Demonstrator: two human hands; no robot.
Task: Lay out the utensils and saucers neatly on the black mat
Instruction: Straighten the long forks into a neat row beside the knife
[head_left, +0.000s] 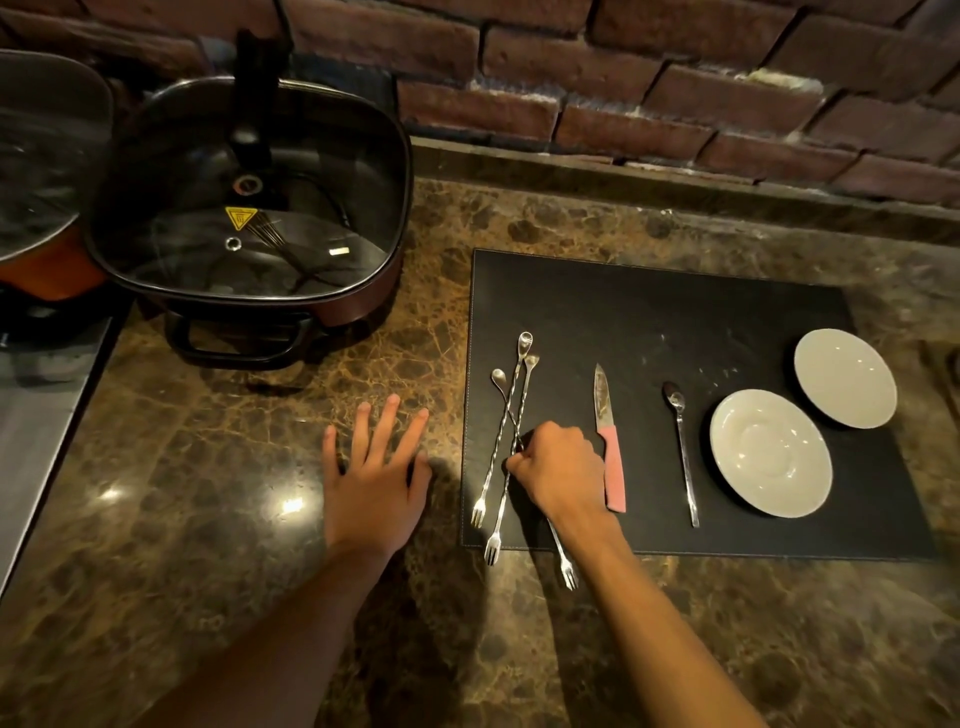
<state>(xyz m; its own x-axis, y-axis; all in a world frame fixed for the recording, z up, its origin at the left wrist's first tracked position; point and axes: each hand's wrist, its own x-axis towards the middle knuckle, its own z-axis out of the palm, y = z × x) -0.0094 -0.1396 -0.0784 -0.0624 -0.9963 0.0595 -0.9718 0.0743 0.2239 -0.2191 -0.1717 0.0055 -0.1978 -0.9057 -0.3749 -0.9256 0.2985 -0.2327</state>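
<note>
A black mat (649, 312) lies on the marble counter. On its left side three long twisted bar spoons with fork ends (506, 410) lie crossed over each other, two fork tips overhanging the mat's front edge. My right hand (556, 467) is closed on them where they cross. To their right lie a pink-handled knife (608, 431) and a teaspoon (683, 452), both pointing away from me. Two white saucers, one near (770, 453) and one farther right (845, 378), sit on the mat's right side. My left hand (374, 467) rests flat, fingers spread, on the counter left of the mat.
A dark electric skillet with a glass lid (249, 208) stands at the back left, with an orange pot (47, 270) beside it. A brick wall (623, 78) runs along the back. A metal surface (36, 431) borders the counter on the left.
</note>
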